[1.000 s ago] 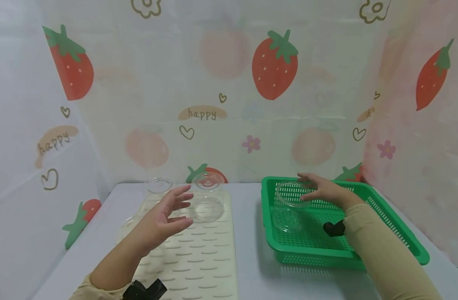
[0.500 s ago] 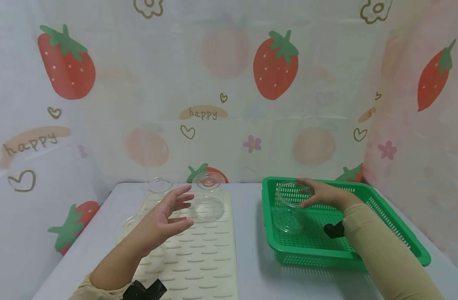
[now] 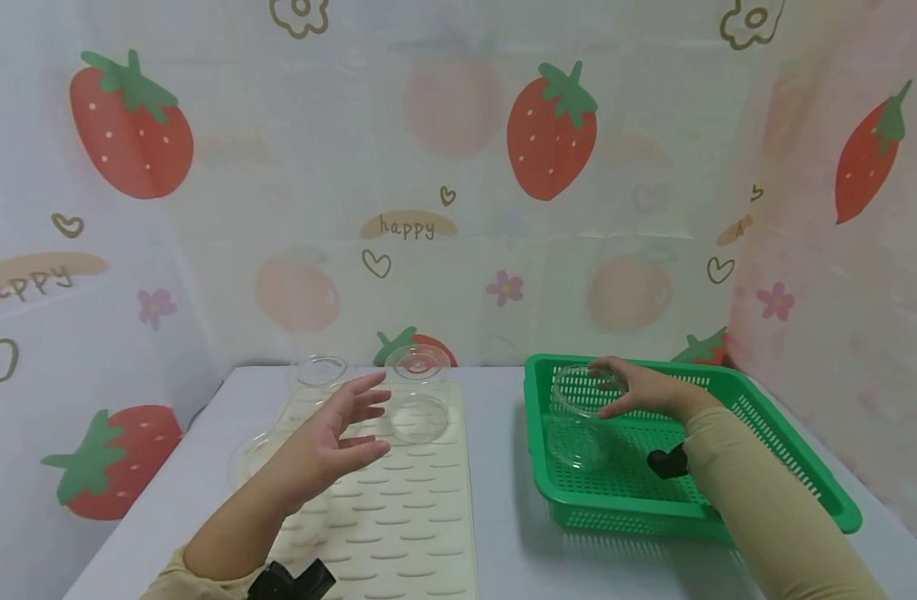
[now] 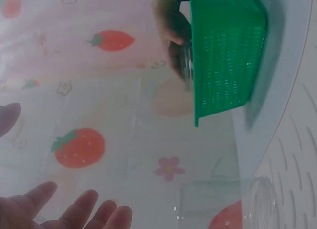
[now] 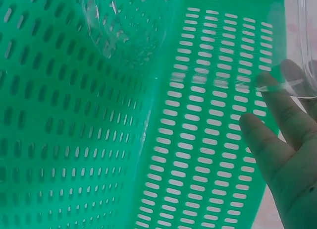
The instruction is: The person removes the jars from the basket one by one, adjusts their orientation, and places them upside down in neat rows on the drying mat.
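Right hand (image 3: 646, 390): inside the green basket (image 3: 789, 450) at the right of the table, fingers curled round the rim of a clear glass dish (image 3: 588, 388) and holding it tilted above the basket floor, near the basket's far left corner; the right wrist view shows fingertips (image 5: 267, 83) against the dish's transparent edge (image 5: 307, 45) with the perforated green wall (image 5: 208, 140) behind. A second clear dish (image 3: 576, 444) lies on the basket floor just below and nearer than the held one. Left hand (image 3: 331, 437): raised over the cream ribbed mat (image 3: 413, 517) at the left of the table, fingers spread and slightly bent, gripping nothing; the left wrist view shows its fingertips (image 4: 81, 209) free in the air. Clear glassware on and about the mat: one round dish (image 3: 419, 417) just right of the left hand's fingertips, one domed piece (image 3: 417, 362) at the mat's far edge, one smaller dish (image 3: 319, 370) to its left, and one more clear piece (image 3: 252, 450) at the mat's left side, partly hidden by the left forearm. Surface: pale grey table (image 3: 496, 467). Surround: a white curtain (image 3: 458, 167) printed with strawberries, flowers, hearts and the word "happy". Both forearms wear beige sleeves, each with a black strap at the wrist.
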Demonstrator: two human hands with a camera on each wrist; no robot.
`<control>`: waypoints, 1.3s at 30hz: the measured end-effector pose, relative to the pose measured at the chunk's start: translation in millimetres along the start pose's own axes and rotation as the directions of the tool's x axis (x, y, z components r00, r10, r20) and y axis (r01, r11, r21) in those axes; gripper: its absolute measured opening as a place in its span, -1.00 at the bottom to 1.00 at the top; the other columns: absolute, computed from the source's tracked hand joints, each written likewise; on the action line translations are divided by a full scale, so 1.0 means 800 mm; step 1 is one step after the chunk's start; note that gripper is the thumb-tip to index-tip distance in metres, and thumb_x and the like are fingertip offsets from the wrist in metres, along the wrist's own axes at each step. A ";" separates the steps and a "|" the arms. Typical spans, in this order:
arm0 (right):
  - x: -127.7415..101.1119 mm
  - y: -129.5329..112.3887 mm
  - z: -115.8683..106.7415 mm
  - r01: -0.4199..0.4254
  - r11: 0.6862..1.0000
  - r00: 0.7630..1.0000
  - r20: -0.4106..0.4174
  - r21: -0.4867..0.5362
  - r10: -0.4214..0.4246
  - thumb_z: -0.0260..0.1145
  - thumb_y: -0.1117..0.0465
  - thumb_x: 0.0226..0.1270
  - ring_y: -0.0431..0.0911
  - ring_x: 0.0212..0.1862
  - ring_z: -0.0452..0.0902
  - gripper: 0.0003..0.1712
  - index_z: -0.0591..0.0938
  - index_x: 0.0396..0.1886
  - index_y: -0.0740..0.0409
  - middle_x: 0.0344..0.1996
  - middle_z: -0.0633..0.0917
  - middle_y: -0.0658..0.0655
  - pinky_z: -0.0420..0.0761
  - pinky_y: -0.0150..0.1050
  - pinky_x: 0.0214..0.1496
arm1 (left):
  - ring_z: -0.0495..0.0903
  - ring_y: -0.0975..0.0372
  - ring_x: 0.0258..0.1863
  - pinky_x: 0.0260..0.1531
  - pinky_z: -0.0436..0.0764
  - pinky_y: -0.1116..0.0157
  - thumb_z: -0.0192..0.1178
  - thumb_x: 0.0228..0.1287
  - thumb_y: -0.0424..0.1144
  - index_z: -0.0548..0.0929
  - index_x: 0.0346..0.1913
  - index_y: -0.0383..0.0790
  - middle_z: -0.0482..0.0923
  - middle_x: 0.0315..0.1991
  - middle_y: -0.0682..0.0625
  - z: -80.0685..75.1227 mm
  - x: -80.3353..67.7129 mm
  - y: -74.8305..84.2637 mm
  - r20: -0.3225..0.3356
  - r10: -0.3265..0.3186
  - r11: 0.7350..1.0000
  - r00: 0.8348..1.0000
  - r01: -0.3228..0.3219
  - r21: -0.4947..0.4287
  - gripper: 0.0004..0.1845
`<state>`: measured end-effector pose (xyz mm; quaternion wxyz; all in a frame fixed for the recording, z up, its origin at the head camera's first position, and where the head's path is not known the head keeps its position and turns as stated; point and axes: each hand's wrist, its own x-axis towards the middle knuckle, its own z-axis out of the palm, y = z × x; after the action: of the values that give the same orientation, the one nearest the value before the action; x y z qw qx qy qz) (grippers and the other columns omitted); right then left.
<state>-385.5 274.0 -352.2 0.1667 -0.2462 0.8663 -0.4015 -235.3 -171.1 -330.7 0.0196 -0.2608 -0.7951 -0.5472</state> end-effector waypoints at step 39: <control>-0.027 -0.040 -0.029 0.109 0.994 0.989 -0.104 0.008 -0.108 0.35 0.21 0.11 0.25 0.28 0.16 -0.12 0.09 0.35 0.22 0.30 0.22 0.29 0.42 0.05 0.11 | 0.23 -0.08 0.25 0.11 0.38 -0.01 0.24 0.15 -0.25 0.11 0.36 -0.01 0.23 0.27 -0.19 0.002 0.003 -0.001 0.011 -0.005 1.000 1.000 0.005 0.019 -0.26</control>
<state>-369.9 282.5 -310.6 0.1010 -0.2707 0.8564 -0.4279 -236.9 -169.0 -331.3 0.0162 -0.2618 -0.8011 -0.5380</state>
